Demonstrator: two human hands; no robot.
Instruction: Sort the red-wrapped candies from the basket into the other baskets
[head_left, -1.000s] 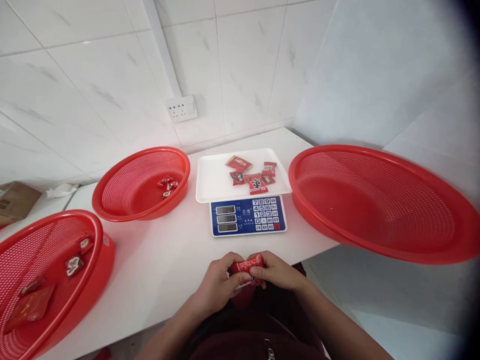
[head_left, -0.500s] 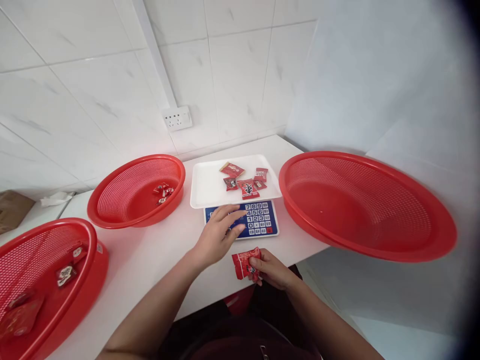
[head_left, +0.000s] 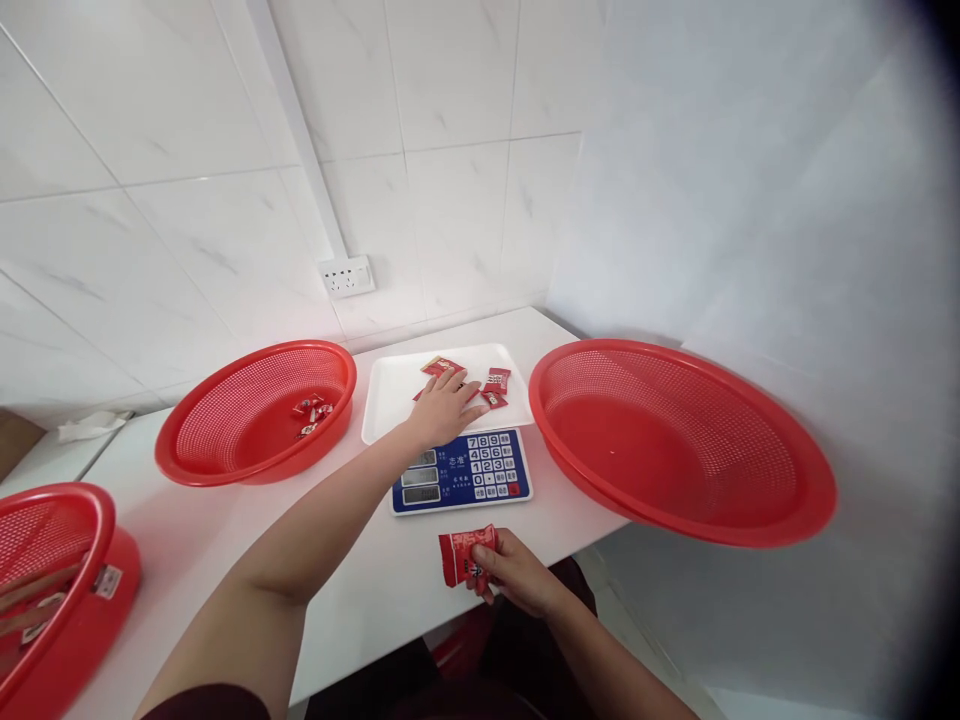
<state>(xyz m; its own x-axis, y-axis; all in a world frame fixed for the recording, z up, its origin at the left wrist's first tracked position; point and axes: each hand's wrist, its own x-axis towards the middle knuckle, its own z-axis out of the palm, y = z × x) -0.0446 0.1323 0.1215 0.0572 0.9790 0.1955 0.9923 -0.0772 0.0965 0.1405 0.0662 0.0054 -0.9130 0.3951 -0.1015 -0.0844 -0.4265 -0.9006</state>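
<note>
My left hand (head_left: 444, 408) reaches over the white weighing tray (head_left: 386, 385), palm down with its fingers spread on or just above small red snack packets. Part of these packets is hidden under the hand. To its right on the tray lie a red packet (head_left: 496, 381) and a smaller one (head_left: 494, 399). Past my fingertips a red and gold packet (head_left: 441, 366) shows. My right hand (head_left: 517, 572) is closed on a red snack packet (head_left: 459, 556), held above the table's front edge. Between my hands is the scale's blue keypad panel (head_left: 461, 480).
A red basket (head_left: 600, 490) stands on the right. Another red basket (head_left: 255, 360), with several small packets inside, is at the back left. In the front-left red basket (head_left: 112, 540) another person's hand (head_left: 37, 590) touches packets. A wall socket (head_left: 346, 277) is behind.
My left hand has moved forward from above the keypad onto the tray's packets. My right hand keeps its packet. Another person's hand has appeared in the front-left basket. The view has shifted.
</note>
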